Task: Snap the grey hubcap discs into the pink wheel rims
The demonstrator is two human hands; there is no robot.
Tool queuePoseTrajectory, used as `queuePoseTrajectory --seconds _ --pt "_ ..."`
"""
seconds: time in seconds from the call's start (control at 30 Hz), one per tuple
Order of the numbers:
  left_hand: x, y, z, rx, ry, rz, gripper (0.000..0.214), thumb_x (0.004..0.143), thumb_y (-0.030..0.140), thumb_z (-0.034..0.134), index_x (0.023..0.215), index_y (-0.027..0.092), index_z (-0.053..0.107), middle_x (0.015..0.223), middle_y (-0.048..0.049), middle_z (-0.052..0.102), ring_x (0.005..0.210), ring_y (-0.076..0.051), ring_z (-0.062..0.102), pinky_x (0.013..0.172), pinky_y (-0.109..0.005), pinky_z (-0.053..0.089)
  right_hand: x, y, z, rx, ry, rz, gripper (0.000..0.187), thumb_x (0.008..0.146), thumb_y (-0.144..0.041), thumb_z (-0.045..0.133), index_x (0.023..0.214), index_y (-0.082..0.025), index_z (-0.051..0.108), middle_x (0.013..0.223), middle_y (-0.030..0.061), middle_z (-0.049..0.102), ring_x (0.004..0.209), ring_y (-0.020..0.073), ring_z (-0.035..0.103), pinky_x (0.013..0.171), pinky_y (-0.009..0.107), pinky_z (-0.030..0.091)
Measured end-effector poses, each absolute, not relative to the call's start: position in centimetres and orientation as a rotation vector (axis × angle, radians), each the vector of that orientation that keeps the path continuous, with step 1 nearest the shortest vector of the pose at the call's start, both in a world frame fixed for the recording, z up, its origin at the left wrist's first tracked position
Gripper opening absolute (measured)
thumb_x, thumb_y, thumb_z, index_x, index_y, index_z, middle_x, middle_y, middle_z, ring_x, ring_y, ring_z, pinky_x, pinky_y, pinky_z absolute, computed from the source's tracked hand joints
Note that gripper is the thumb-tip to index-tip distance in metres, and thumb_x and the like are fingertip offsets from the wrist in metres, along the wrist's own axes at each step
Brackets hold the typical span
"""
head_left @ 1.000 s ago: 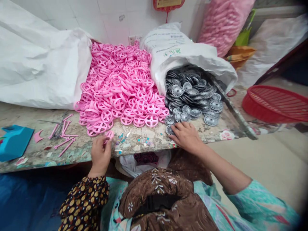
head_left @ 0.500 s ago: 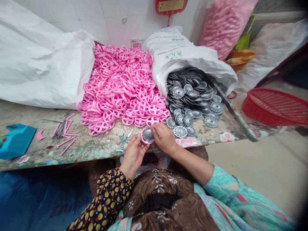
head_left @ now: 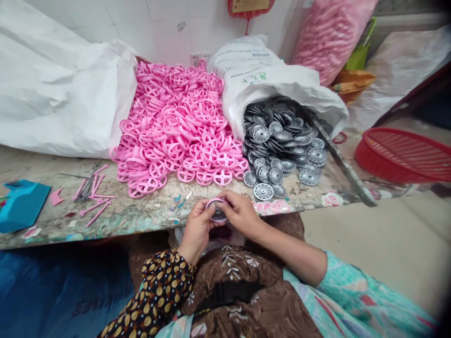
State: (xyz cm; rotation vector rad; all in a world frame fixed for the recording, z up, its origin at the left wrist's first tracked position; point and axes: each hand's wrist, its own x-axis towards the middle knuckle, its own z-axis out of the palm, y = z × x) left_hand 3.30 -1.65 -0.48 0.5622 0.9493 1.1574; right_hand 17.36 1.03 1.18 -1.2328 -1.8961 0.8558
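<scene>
Between both hands, at the table's front edge, is a pink plastic toy wheel with a grey hubcap disc lying inside its rim. My left hand grips the wheel from the left, its thumb over the disc's edge. From the right, my right hand holds the same wheel, thumb pressed on the disc's face. Just beyond lies a heap of pink spoked wheels. To the right of that heap, grey discs spill from the mouth of a white sack.
Pink pegs and thin metal rods lie at the left beside a blue plastic piece. A large white sack stands behind them. A dark metal bar juts past the table edge at the right, near a red basket.
The wheel and disc have come slightly down toward me and tilted. My right hand has moved from the disc's upper edge to gripping the wheel's side, thumb on the disc.
</scene>
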Motion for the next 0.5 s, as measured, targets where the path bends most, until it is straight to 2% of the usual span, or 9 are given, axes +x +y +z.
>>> queuePoseTrajectory --seconds 0.13,0.23,0.3,0.37,0.5 --pt "2.3 -1.3 -0.5 0.75 1.102 1.157 0.021 0.069 0.03 0.073 0.083 0.018 0.063 0.076 -0.0012 0.064 0.066 -0.013 0.058 0.058 -0.022 0.048 17.0 0.2 0.0 -1.246 -1.912 0.895 0.014 0.089 -0.027 0.05 0.095 -0.02 0.06 0.082 0.001 0.065 0.075 0.0155 0.059 0.067 0.026 0.044" --pt "1.0 -0.6 -0.4 1.032 1.304 1.272 0.025 0.069 0.024 0.073 0.093 0.021 0.067 0.087 -0.0035 0.065 0.079 -0.014 0.059 0.07 -0.022 0.046 17.2 -0.9 -0.7 -1.185 -2.171 0.873 0.018 0.089 -0.027 0.051 0.102 -0.02 0.061 0.089 0.0038 0.065 0.081 0.0169 0.06 0.072 0.028 0.045" --pt "0.5 -0.1 -0.5 1.216 1.404 1.289 0.024 0.071 0.022 0.071 0.095 0.023 0.069 0.093 -0.0043 0.065 0.084 -0.016 0.058 0.073 -0.023 0.045 17.6 -1.7 -0.9 -1.141 -2.317 0.801 0.027 0.089 -0.03 0.051 0.113 -0.02 0.059 0.098 0.007 0.062 0.086 0.0177 0.06 0.076 0.03 0.047" --pt "0.4 0.3 -0.8 1.412 1.445 1.239 0.018 0.074 0.021 0.066 0.091 0.023 0.07 0.092 -0.0049 0.065 0.085 -0.017 0.058 0.073 -0.024 0.044 18.7 -2.1 -0.9 -1.16 -2.368 0.69 0.033 0.091 -0.032 0.049 0.121 -0.019 0.055 0.103 0.0091 0.06 0.088 0.0176 0.059 0.077 0.029 0.047" --pt "1.3 1.0 -1.8 1.845 1.444 1.089 0.02 0.082 0.016 0.054 0.094 0.022 0.069 0.09 -0.0057 0.063 0.087 -0.018 0.057 0.079 -0.03 0.043 23.1 -1.1 0.1 -1.475 -2.393 0.206 0.029 0.09 -0.019 0.043 0.114 -0.016 0.061 0.105 0.0122 0.06 0.092 0.0213 0.055 0.079 0.032 0.045"
